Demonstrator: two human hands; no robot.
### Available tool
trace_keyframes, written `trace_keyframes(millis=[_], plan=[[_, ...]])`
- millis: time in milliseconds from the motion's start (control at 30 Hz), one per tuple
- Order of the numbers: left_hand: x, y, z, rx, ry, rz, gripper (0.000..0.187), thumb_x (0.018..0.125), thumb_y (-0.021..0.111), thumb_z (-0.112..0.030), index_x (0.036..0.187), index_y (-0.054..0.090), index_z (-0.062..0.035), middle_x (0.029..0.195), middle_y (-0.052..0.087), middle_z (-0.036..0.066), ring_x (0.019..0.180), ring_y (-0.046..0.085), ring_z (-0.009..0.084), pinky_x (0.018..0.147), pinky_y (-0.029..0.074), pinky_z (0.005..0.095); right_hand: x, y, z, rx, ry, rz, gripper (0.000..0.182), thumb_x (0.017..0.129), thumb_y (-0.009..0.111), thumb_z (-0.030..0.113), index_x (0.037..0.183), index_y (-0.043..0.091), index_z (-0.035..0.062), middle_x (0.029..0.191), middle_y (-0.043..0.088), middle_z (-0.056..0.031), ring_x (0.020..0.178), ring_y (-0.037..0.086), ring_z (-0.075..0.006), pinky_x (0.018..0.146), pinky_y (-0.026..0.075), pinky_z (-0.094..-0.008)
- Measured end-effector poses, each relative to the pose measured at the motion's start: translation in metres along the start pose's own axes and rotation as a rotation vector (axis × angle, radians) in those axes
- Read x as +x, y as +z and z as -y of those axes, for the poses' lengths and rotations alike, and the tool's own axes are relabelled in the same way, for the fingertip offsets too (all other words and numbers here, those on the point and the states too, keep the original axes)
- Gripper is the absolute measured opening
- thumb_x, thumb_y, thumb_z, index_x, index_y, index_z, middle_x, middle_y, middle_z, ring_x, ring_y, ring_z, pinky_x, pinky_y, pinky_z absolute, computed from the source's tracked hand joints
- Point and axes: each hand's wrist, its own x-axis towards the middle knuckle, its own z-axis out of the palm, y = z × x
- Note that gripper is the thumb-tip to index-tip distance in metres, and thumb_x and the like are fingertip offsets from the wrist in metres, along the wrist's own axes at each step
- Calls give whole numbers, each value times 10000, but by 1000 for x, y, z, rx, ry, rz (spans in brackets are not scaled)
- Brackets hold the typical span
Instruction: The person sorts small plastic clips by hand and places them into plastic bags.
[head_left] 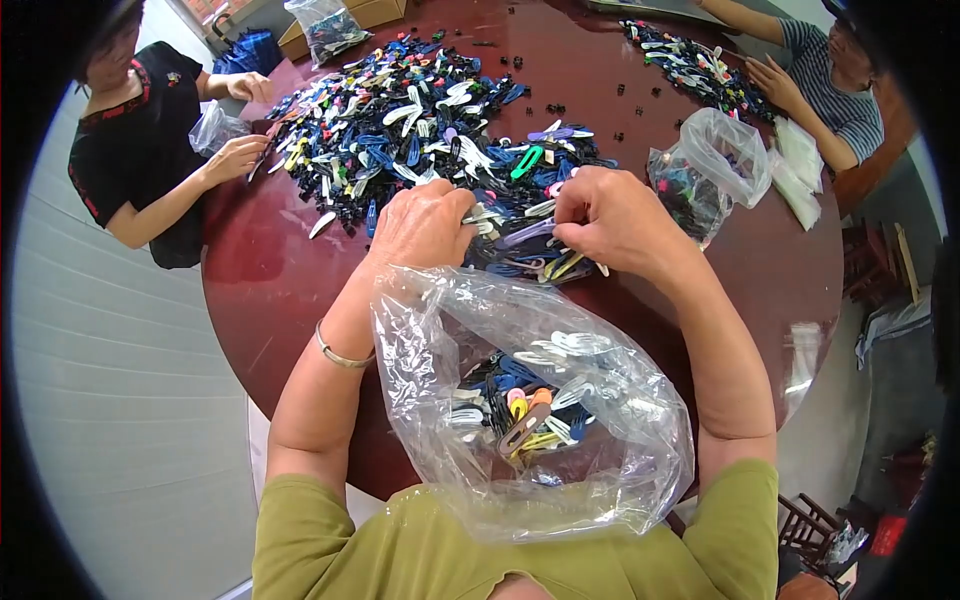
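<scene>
A large heap of snap hair clips [400, 125], mostly black, white and dark blue, is spread over the table. At its near edge, my left hand [422, 225] has its fingers curled together beside several white clips; what lies inside its grip is partly hidden. My right hand [620, 220] pinches thumb to forefinger at the end of a purple hair clip [528, 234]. Close to me, below both hands, a clear plastic bag [415, 370] gapes wide. Inside it lie mixed hair clips [520, 420] in black, white, yellow, orange and brown.
The round reddish-brown table [250, 300] carries another clip pile [690, 65] and a clear bag of clips [700, 180] at right. Flat plastic bags [798, 170] lie nearby. One person [140, 140] works at left, another [835, 100] at right. A filled bag [328, 30] stands at the back.
</scene>
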Motion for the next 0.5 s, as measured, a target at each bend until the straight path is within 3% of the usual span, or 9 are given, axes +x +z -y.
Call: trace_keyframes(millis=[200, 367, 467, 500], plan=[[-1, -2, -2, -48, 5, -23, 213, 810, 670, -194, 986, 685, -74, 926, 641, 120, 900, 624, 328, 801, 487, 420, 1, -4, -3, 283, 9, -57, 79, 708, 699, 38, 741, 671, -28, 652, 620, -68, 607, 580, -117, 553, 461, -271], [0, 1, 3, -18, 12, -46, 202, 795, 671, -177, 962, 690, -66, 917, 644, 132, 893, 630, 328, 794, 494, 422, -17, -61, 37, 649, 136, 82, 99, 690, 718, 45, 755, 672, -12, 660, 643, -24, 601, 563, -63, 532, 440, -240], [0, 5, 6, -11, 27, -86, 181, 765, 667, -146, 913, 693, -46, 888, 640, 163, 870, 638, 338, 776, 503, 427, -36, -81, 57, 671, -264, 213, 74, 697, 712, 37, 746, 664, 9, 660, 628, -20, 600, 568, -70, 518, 431, -238], [1, 5, 6, -11, 31, -87, 177, 763, 665, -142, 907, 690, -43, 882, 638, 166, 867, 639, 340, 774, 504, 428, -40, -81, 62, 640, -345, 284, 58, 704, 712, -2, 743, 670, 5, 703, 641, -55, 595, 581, -103, 514, 436, -245]])
